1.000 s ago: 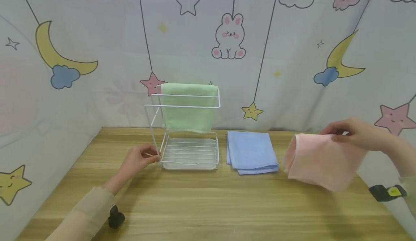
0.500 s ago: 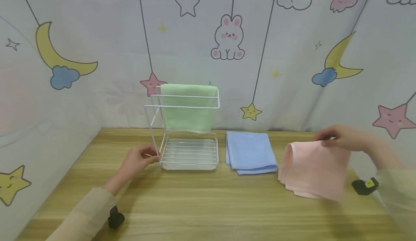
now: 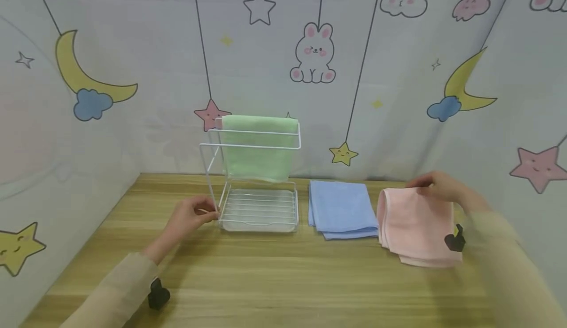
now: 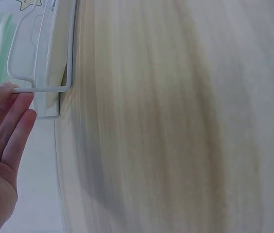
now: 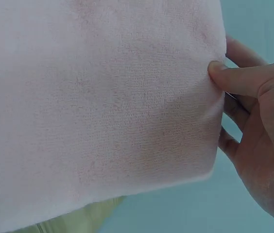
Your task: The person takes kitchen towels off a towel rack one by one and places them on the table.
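Note:
A white wire rack [image 3: 250,146] with a tray at its base stands on the table. My left hand [image 3: 190,217] pinches the rack's lower left wire between thumb and fingers, as the left wrist view shows at the wire corner [image 4: 42,89]. Over the rack's rear bar hangs a green towel [image 3: 259,153]. To the right of the rack lies a folded blue towel [image 3: 341,207]. My right hand [image 3: 440,188] pinches the top edge of a folded pink towel [image 3: 414,224], thumb on the near face in the right wrist view [image 5: 142,107]. The pink towel hangs down beside the blue one.
The wooden table [image 3: 266,283] ends at a printed curtain [image 3: 168,72] behind and at both sides. A black wrist device [image 3: 158,294] sits by the left sleeve, and another [image 3: 455,239] by the right sleeve overlaps the pink towel.
The right hand has brought the pink towel left and a little lower, close to the blue towel. The left hand stays on the rack's wire.

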Available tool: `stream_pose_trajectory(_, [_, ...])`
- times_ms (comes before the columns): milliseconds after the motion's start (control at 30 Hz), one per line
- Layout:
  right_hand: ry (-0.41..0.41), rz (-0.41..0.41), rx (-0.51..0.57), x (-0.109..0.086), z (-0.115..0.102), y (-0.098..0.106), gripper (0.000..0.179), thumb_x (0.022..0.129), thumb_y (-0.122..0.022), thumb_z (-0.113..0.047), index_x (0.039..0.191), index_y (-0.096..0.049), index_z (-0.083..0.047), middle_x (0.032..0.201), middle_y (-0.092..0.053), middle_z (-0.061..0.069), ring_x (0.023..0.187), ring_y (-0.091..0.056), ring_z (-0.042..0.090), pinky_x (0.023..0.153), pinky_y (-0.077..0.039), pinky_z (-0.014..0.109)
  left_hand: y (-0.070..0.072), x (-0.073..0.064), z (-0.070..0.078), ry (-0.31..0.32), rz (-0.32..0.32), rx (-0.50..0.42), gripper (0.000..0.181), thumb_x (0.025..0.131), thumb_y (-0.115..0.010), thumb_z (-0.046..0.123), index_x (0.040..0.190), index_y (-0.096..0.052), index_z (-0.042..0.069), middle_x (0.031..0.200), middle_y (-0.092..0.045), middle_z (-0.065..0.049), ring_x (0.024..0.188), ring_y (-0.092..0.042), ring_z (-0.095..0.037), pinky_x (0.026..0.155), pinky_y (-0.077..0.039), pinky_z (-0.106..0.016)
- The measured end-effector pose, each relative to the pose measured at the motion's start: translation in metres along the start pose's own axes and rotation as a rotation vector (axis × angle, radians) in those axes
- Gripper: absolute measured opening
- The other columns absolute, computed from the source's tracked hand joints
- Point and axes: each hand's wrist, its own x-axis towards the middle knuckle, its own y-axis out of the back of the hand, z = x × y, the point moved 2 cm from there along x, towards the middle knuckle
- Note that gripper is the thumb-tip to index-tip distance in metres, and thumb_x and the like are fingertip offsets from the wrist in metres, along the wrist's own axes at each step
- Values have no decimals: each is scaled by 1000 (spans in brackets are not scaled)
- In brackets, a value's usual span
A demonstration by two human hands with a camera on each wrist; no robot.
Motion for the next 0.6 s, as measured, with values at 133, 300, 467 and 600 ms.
stream_pose_trajectory(133, [-25,4,6,14,7,2,23,90,-55,-3,108,-70,-6,110,-67,20,107,-58,41,90,-46,52,-1,2,-1,-7,3,0,13,79,-74,16,87,-66,10,87,-71,-8,74,-67,-4,63,-55,-22])
stream_pose_trajectory(300, [-103,-24,19,30,6,-1,25,92,-54,-7,111,-69,-10,116,-64,20,111,-55,41,93,-42,56,0,3,1,-1,5,5,11,79,-74,13,87,-67,9,87,-71,-9,73,-67,-6,62,-55,-21])
stream_pose_trajectory(467, [-99,8,59,39,2,-15,26,91,-54,-2,111,-69,-9,116,-64,20,108,-56,38,91,-45,53,0,2,2,8,0,6,11,79,-74,12,86,-66,9,87,-72,-9,74,-67,-6,62,-55,-21])
stream_pose_trajectory(600, [-118,65,65,43,10,-27,27,91,-54,-1,110,-70,-12,117,-64,19,109,-56,37,91,-45,52,-1,1,2,10,-5,7,10,79,-74,13,85,-66,10,88,-72,-8,75,-68,-7,63,-55,-21])
